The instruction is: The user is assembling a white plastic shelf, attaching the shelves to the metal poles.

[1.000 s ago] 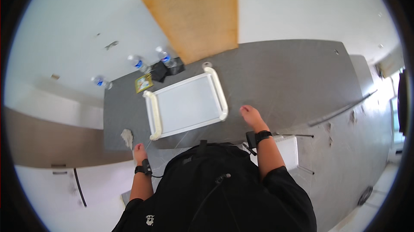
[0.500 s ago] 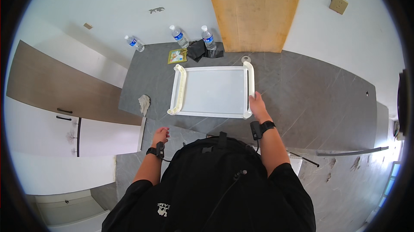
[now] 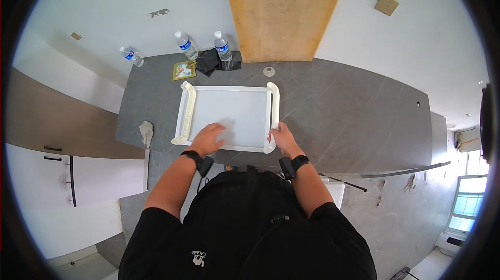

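A white rectangular tray (image 3: 229, 118) lies on the grey countertop in front of me, with a cream curved bar (image 3: 186, 114) along its left side and another cream bar (image 3: 275, 112) along its right. My right hand (image 3: 284, 139) is closed around the near part of the right bar. Over the tray's near left part is my left hand (image 3: 208, 139), its fingers stretched out to the right and nothing held in it. Whether the left hand touches the tray I cannot tell.
Clear water bottles (image 3: 222, 47) stand along the wall, next to black plastic (image 3: 208, 62) and a small yellow-green packet (image 3: 184, 70). A tall wooden board (image 3: 284, 14) leans behind the counter. On the left lies a crumpled pale cloth (image 3: 146, 134); a round metal disc (image 3: 269, 71) sits behind the tray.
My left hand has come up from the counter's near edge to over the tray. My right hand stays on the right bar. The whole view has shifted, moving the scene leftward in the picture.
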A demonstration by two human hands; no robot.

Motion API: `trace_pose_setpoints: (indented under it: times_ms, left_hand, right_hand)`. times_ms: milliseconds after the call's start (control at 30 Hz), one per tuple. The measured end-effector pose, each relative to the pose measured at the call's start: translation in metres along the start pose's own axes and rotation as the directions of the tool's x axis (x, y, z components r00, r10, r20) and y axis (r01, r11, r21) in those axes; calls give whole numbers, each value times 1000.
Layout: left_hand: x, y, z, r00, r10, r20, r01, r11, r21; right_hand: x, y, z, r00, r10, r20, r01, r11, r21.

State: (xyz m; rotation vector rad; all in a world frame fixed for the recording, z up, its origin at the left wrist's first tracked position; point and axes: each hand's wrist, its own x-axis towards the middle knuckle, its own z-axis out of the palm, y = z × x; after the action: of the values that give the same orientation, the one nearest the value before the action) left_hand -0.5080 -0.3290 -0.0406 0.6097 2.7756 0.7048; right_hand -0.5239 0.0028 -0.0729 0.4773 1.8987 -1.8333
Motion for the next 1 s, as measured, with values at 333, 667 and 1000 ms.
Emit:
trace_pose_setpoints:
  times_ms: [333, 667, 1000]
  left_hand:
    - [81, 78, 88, 768, 358, 530, -570, 760, 312]
    - [97, 70, 99, 817, 369, 444, -530, 783, 325]
    - [94, 65, 94, 810, 383, 445, -530, 803, 274]
  right_hand:
    - [5, 20, 12, 994, -5, -109, -2, 998, -61]
    - [6, 21, 24, 991, 82, -107, -52, 964, 259]
    - [11, 16, 29, 971, 201, -130, -172, 963, 209]
